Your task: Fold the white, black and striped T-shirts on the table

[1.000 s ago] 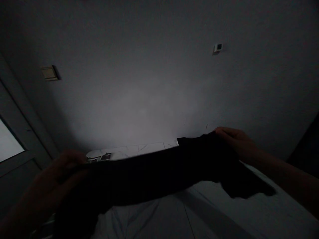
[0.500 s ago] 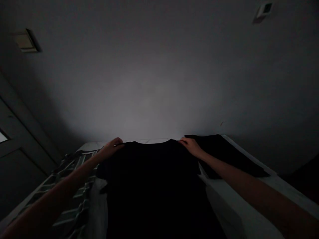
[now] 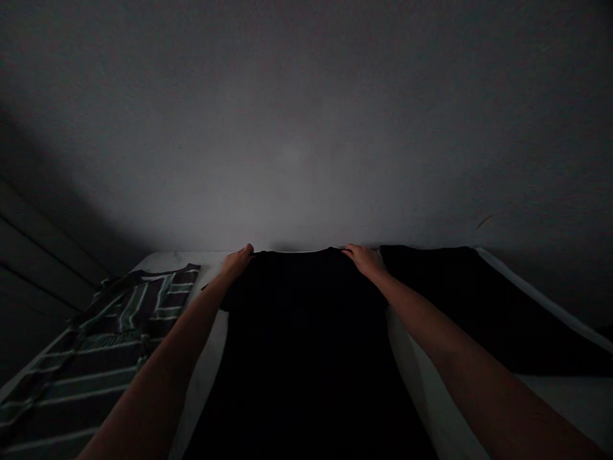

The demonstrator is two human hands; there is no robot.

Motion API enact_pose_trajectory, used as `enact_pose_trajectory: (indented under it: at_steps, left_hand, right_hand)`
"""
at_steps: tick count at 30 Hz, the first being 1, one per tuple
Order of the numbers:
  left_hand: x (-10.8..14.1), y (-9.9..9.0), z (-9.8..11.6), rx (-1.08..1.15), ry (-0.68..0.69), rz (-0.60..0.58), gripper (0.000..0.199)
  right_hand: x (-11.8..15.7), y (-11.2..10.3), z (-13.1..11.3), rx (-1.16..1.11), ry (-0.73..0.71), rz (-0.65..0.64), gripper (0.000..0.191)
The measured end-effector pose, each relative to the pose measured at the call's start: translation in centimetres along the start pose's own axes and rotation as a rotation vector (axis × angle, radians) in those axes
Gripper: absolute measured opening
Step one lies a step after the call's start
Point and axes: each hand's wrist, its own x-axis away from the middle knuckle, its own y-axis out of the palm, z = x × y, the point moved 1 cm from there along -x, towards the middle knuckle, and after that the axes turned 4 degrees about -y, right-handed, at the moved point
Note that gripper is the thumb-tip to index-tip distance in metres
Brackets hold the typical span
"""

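A black T-shirt [image 3: 306, 345] stretches out in front of me, its neckline at the far end by the wall. My left hand [image 3: 238, 262] is closed on its left shoulder. My right hand [image 3: 364, 259] grips the opposite shoulder, close to the collar. Both arms reach forward along the shirt's sides, and the short sleeves lie partly behind my hands and wrists. The shirt's lower part runs out of the bottom of the view, and its dark cloth shows no folds.
To the left a striped shirt [image 3: 96, 358] lies spread on the white marbled surface [image 3: 565, 409]. At the right lies another black garment [image 3: 479, 306]. A grey wall [image 3: 297, 128] rises directly behind the surface's far edge. The room is dim.
Both hands have gone farther forward with the black T-shirt, toward the wall, and have come slightly closer together. My view has tilted down and moved nearer, so the wall fixtures are out of sight.
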Motion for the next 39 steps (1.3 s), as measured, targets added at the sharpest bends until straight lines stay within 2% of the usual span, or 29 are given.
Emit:
enact_pose_trajectory:
  at_steps: [5,7,9,12,14,16,17,19,21,23,25,28,31,35,39]
  left_hand:
    - [-1.9,-0.1,0.9,-0.102,0.04,0.067,0.022]
    - [-1.8,-0.5,1.7,-0.113,0.041,0.083,0.024]
    - [-0.7,-1.1,3.1,-0.137,0.046,0.117,0.025]
    - [3.7,-1.1,5.9,-0.112,0.123,0.192,0.029]
    - [8.3,-0.1,7.2,-0.022,0.273,0.184,0.039]
    - [13.6,1.5,7.0,0.065,0.437,0.116,0.046]
    - [16.2,2.2,6.2,0.091,0.482,0.084,0.047]
    - [21.1,3.4,3.6,0.114,0.462,0.057,0.048]
    - [25.5,3.6,0.4,0.131,0.367,0.078,0.049]
    - [29.3,2.9,-2.2,0.167,0.275,0.11,0.046]
    - [32.5,2.0,-3.7,0.229,0.2,0.133,0.041]
    - [35.7,0.8,-3.4,0.345,0.103,0.139,0.036]
    - [36.8,0.6,-1.4,0.453,0.09,0.103,0.036]
    - [36.9,0.5,0.8,0.577,0.113,0.053,0.024]
    - [37.5,0.0,0.6,0.631,0.073,-0.017,0.014]
  right_hand:
    - [-1.1,-0.7,-0.2,0.154,-0.014,-0.039,0.026]
    - [-0.3,-1.5,-1.6,0.183,-0.011,-0.016,0.026]
    - [1.9,-2.0,-3.9,0.179,-0.054,0.028,0.029]
    - [7.6,-1.5,-8.0,0.076,-0.267,0.051,0.04]
    - [12.1,-0.7,-9.7,-0.031,-0.417,-0.003,0.052]
    - [16.0,0.0,-9.7,-0.114,-0.5,-0.069,0.06]
    - [17.5,0.1,-8.9,-0.141,-0.511,-0.089,0.06]
    - [19.9,-0.3,-6.5,-0.161,-0.479,-0.101,0.058]
    - [22.1,-1.3,-3.9,-0.154,-0.367,-0.073,0.057]
    - [24.6,-2.8,-2.1,-0.153,-0.229,-0.033,0.055]
    - [27.9,-4.4,-1.8,-0.187,-0.114,-0.015,0.05]
    - [33.3,-6.0,-3.4,-0.269,0.012,-0.033,0.046]
    - [37.4,-6.3,-5.7,-0.324,0.105,-0.058,0.047]
    - [39.1,-5.8,-6.8,-0.445,0.114,-0.032,0.04]
    - [39.2,-5.8,-5.1,-0.547,0.089,-0.033,0.037]
